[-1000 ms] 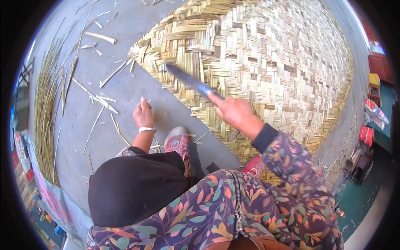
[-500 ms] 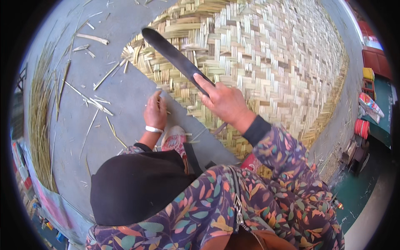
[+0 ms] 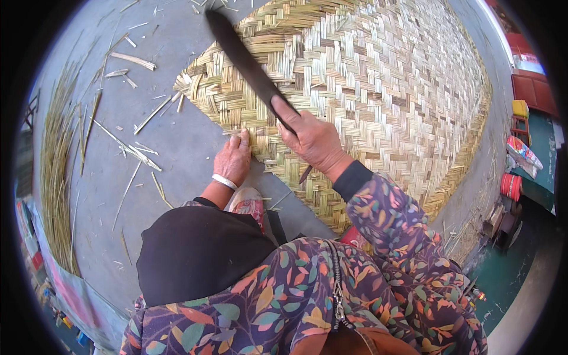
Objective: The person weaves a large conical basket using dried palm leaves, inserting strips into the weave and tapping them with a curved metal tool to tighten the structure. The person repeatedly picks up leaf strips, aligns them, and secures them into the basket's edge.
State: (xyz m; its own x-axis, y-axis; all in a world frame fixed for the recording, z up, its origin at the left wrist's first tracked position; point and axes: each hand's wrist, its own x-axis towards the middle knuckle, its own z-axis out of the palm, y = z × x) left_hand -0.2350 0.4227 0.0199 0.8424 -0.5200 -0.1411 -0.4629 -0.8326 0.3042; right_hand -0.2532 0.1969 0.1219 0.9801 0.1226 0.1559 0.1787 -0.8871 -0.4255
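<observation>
Gripping blade (image 3: 244, 58) in right hand (image 3: 318, 141), touching mostly woven mat (image 3: 367, 112) with left hand (image 3: 232, 161) — unclear whether pinching — leaving strips (image 3: 56, 207) unwoven.

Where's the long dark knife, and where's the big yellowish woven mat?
Long dark knife (image 3: 241, 56), head view: middle of its blade.
Big yellowish woven mat (image 3: 378, 103), head view: middle of its weave.

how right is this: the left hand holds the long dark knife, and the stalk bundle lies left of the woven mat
One slip: in the head view, the right hand holds the long dark knife. The stalk bundle does lie left of the woven mat.
</observation>
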